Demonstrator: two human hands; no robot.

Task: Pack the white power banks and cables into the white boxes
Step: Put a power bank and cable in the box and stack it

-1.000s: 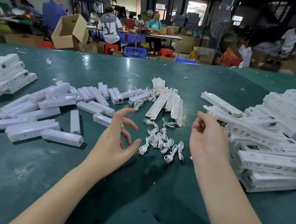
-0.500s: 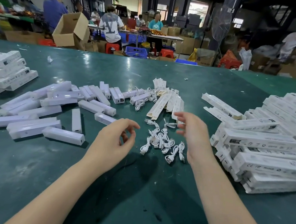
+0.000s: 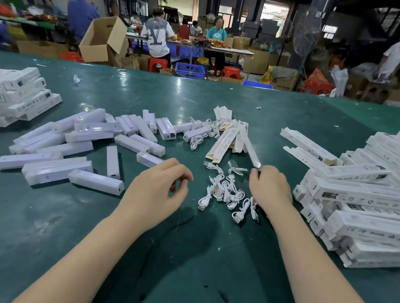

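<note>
Several white power banks (image 3: pixel 94 181) lie scattered on the left of the green table (image 3: pixel 188 256). A heap of coiled white cables (image 3: pixel 227 191) sits between my hands. Behind it lies a pile of flat white boxes (image 3: pixel 228 139). My right hand (image 3: pixel 270 187) pinches the near end of one flat box (image 3: pixel 250 152) from that pile. My left hand (image 3: pixel 158 191) hovers over the table with its fingers loosely curled, holding nothing, close to a power bank (image 3: pixel 148 159).
A big stack of white boxes (image 3: pixel 366 206) fills the right side, with open box sleeves (image 3: pixel 309 146) behind it. Another box stack (image 3: pixel 19 95) stands at the far left. People work at tables and cardboard cartons beyond the far edge.
My right hand has moved from the right box stack leftward and forward to the flat-box pile and taken hold of one box. My left hand has curled its fingers.
</note>
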